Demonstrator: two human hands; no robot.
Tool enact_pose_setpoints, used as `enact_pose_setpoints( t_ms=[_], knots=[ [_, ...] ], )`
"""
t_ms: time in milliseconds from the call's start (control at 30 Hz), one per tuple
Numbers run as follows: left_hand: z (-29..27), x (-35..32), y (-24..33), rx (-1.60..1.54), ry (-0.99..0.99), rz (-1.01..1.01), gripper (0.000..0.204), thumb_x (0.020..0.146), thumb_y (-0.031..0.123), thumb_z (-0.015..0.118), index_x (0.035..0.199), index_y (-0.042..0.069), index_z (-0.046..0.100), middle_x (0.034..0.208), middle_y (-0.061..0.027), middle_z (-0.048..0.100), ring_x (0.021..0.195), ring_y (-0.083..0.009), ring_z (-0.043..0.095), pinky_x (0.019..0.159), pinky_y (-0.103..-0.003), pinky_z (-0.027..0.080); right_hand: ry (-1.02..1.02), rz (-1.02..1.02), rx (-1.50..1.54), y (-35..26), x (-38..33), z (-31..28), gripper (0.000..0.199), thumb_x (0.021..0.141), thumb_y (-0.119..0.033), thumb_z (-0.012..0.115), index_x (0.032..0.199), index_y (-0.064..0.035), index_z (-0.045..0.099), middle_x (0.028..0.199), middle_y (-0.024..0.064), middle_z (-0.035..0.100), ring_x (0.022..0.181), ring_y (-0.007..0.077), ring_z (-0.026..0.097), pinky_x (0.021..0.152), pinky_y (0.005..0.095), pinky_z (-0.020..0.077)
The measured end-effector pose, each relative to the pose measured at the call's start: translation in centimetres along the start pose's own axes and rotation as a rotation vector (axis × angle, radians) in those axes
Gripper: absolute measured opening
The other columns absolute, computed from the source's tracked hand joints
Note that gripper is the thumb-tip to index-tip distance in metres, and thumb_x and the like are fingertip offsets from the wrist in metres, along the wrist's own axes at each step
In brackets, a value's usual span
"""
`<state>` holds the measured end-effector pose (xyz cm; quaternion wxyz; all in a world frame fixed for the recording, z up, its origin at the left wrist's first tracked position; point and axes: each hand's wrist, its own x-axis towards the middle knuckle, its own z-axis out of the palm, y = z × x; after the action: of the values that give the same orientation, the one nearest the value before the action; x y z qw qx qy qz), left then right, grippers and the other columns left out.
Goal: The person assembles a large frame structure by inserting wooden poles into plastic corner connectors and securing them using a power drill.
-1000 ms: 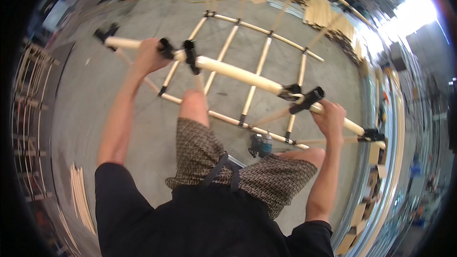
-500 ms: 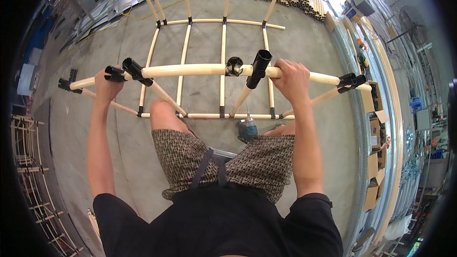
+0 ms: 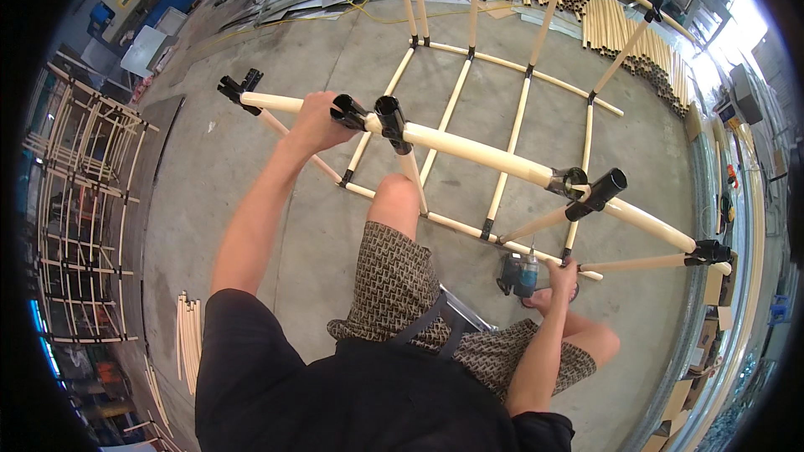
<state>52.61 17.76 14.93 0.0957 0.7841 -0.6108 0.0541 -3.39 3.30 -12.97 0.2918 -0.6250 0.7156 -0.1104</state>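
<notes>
Head camera looks down on my left hand [image 3: 314, 121], wrapped fully around the cream pipe [image 3: 477, 151] just beside its black connectors [image 3: 373, 115], holding it level above the floor frame [image 3: 502, 75]. My right hand [image 3: 563, 272] reaches low, fingers curled on the drill [image 3: 519, 274] by my knee.
</notes>
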Motion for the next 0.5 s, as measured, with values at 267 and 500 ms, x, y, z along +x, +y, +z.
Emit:
enact_pose_setpoints(
  t_ms=[267, 500],
  knots=[
    [0.4, 1.5, 3.7, -0.033, -0.141, 0.065, 0.025, 0.067, 0.031, 0.081, 0.074, 0.009, 0.07, 0.069, -0.0131, 0.067, 0.067, -0.0373, 0.065, 0.06, -0.044, 0.052, -0.114, 0.223, 0.018, 10.3, 0.4, 9.1, 0.09, 0.051, -0.037, 0.094, 0.119, 0.0097, 0.057, 0.115, 0.0269, 0.066, 0.105, 0.0376, 0.065, 0.092, 0.0407, 0.0511],
    [0.1, 2.5, 9.0, -0.184, -0.519, 0.06, 0.039, 0.068, 0.035, 0.082, 0.09, 0.007, 0.068, 0.084, -0.0099, 0.069, 0.08, -0.0296, 0.066, 0.073, -0.041, 0.051, -0.025, 0.492, -0.06, 11.6, -1.3, 11.0, 0.079, 0.056, -0.04, 0.086, 0.113, 0.0076, 0.061, 0.11, 0.0264, 0.069, 0.103, 0.0392, 0.068, 0.09, 0.0444, 0.0533]
  ],
)
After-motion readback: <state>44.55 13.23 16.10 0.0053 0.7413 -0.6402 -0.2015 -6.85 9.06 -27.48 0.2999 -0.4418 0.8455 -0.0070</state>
